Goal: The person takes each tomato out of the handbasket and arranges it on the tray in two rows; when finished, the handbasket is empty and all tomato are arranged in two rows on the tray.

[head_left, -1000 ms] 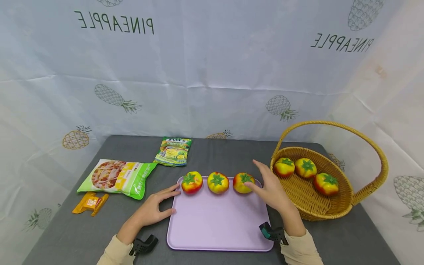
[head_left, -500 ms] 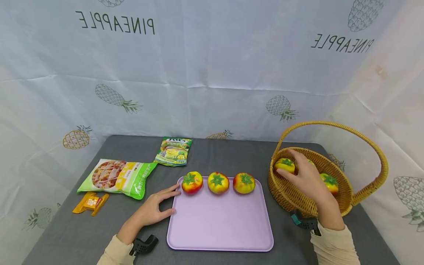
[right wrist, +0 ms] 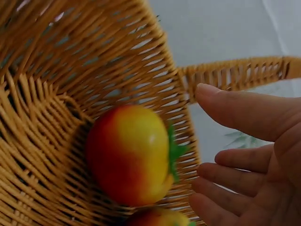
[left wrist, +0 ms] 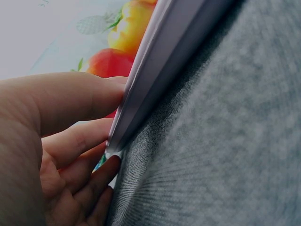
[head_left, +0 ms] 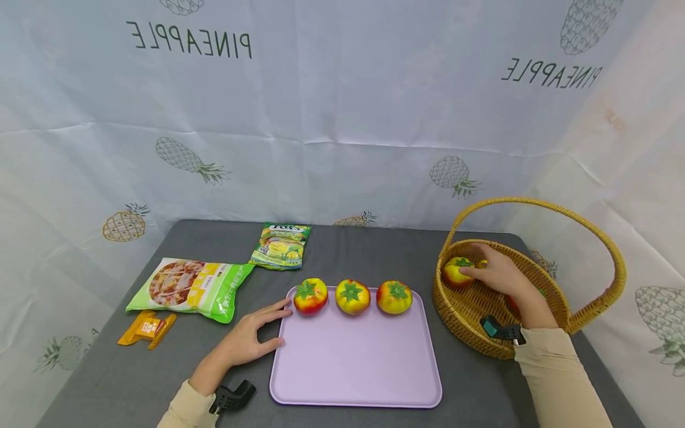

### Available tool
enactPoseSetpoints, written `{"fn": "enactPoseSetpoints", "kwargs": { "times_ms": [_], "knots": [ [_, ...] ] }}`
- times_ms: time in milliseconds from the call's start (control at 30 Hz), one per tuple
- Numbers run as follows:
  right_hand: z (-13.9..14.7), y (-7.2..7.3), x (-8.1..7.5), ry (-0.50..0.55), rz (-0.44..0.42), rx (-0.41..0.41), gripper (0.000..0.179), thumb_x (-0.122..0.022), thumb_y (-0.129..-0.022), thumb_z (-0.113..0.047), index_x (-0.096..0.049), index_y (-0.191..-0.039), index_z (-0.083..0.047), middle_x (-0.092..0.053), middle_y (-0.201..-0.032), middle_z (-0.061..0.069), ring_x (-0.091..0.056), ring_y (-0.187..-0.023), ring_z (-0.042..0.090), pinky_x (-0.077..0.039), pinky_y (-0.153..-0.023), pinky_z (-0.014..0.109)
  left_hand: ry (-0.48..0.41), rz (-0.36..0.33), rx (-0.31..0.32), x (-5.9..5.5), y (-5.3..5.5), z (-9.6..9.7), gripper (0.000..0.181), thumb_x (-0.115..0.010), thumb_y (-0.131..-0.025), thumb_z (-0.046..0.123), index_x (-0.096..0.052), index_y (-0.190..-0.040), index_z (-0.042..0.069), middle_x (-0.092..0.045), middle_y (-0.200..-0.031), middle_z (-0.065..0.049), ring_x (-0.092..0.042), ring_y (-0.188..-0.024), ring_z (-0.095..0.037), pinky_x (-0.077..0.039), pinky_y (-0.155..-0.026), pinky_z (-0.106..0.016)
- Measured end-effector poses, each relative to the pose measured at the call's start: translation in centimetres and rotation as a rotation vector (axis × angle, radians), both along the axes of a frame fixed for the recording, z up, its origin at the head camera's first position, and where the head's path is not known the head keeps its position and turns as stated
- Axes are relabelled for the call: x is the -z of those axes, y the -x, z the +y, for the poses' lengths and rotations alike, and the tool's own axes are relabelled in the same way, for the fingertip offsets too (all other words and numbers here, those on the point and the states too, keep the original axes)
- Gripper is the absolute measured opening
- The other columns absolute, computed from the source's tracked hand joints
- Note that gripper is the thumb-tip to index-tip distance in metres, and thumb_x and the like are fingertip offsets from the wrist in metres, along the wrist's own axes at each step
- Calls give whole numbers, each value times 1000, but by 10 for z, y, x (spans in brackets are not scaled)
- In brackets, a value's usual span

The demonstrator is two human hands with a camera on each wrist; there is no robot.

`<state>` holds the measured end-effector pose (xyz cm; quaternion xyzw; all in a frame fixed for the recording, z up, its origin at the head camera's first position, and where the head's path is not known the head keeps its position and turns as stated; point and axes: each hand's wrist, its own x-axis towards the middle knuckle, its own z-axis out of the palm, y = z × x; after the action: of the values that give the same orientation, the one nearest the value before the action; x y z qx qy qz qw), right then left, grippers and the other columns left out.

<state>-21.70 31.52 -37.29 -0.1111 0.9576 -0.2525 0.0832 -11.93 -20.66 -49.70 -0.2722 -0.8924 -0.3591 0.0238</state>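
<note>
My left hand [head_left: 247, 339] rests at the left edge of a lilac tray [head_left: 355, 356]; thumb and fingertips touch its rim in the left wrist view. Along the tray's far edge sit three red-and-yellow tomato-like fruits with green leafy tops: a left fruit [head_left: 311, 296], a middle fruit [head_left: 352, 297] and a right fruit [head_left: 394, 297]. Inside the wicker basket [head_left: 468, 312], my right hand [head_left: 500, 274] reaches over more such fruit, thumb and fingers apart. One basket fruit [head_left: 455, 273] shows beside the thumb; hand and wrist largely hide the others. A gap separates hand and nearer fruit [right wrist: 131, 155] in the right wrist view.
The basket's tall arched handle [head_left: 535, 201] rises over its right side. Left of the tray lie a green-and-white food bag [head_left: 189, 287], a small orange packet [head_left: 147, 329] and a green candy bag [head_left: 280, 246]. A pineapple-print curtain [head_left: 342, 107] hangs behind the dark table.
My right hand has moved right, from above the tray's right fruit into the basket, reaching slightly deeper over the fruit there. The left hand and the tray have stayed in place.
</note>
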Motion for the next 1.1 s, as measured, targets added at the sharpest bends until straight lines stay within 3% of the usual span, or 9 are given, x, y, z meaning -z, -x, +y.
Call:
{"fn": "enactPoseSetpoints", "kwargs": {
  "times_ms": [233, 500, 733, 900, 1100],
  "knots": [
    [7, 14, 19, 23, -50, -26, 80, -63, -89, -39, -29, -142, 11, -39, -139, 35, -39, -125, 51, -36, -99, 62, -4, -3, 4, 1, -1, 1, 50, -71, -82, 29, -60, -129, 19, -46, -146, -1, -46, -132, -26, -41, -101, -51],
    [1, 20, 24, -99, -9, -40, 81, -68, -85, -37, -35, -136, 16, -45, -132, 37, -48, -113, 50, -41, -92, 59, -6, 25, 7, 2, -1, 1, 49, -71, -82, 28, -60, -129, 18, -47, -144, -3, -47, -131, -27, -42, -101, -50],
    [-2, 22, 26, -128, -2, -41, 82, -70, -83, -38, -38, -134, 16, -48, -128, 37, -51, -108, 48, -43, -89, 57, -3, 28, 3, 4, 0, 0, 50, -72, -81, 29, -60, -129, 19, -47, -145, -1, -46, -132, -24, -42, -101, -49],
    [-4, 18, 20, -110, 39, -44, 79, -71, -82, -36, -40, -133, 15, -49, -126, 35, -52, -106, 45, -44, -86, 55, -2, 49, 4, 5, 0, 0, 49, -72, -81, 28, -61, -128, 18, -48, -144, -3, -47, -131, -25, -43, -100, -49],
    [-6, 7, 0, -53, 67, -15, 78, -70, -83, -36, -38, -137, 10, -44, -132, 33, -48, -108, 43, -42, -87, 55, -7, 34, 4, 5, 1, 0, 49, -72, -82, 29, -60, -129, 18, -47, -145, -1, -47, -131, -25, -43, -100, -50]
  ]
}}
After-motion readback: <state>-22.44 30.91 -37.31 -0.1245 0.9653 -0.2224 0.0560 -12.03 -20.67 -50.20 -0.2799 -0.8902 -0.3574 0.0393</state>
